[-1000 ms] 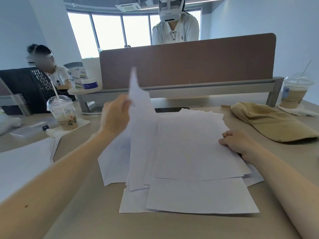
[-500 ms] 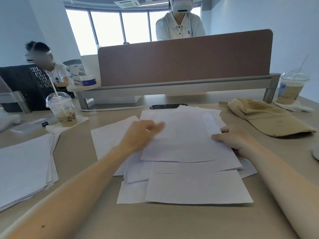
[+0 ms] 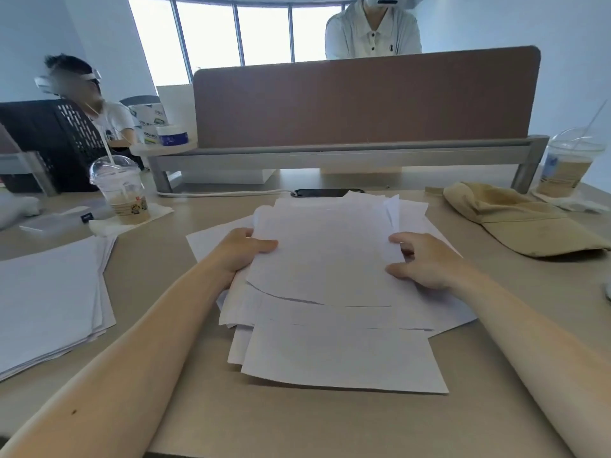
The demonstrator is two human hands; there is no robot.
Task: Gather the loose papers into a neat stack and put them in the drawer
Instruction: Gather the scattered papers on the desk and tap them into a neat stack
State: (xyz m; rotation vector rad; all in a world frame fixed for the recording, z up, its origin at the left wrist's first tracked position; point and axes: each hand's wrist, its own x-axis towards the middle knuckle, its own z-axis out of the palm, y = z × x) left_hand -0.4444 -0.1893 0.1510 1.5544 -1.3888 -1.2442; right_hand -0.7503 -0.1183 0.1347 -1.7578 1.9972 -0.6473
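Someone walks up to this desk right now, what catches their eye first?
A messy spread of white papers fills the middle of the desk, the left hand and right hand holding the top sheets from either side. A tan cap lies to the right, an iced drink with a straw at the far left.

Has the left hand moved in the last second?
Yes. The left hand has come down toward the desk; it was holding a sheet up, and now grips the left edge of the papers.
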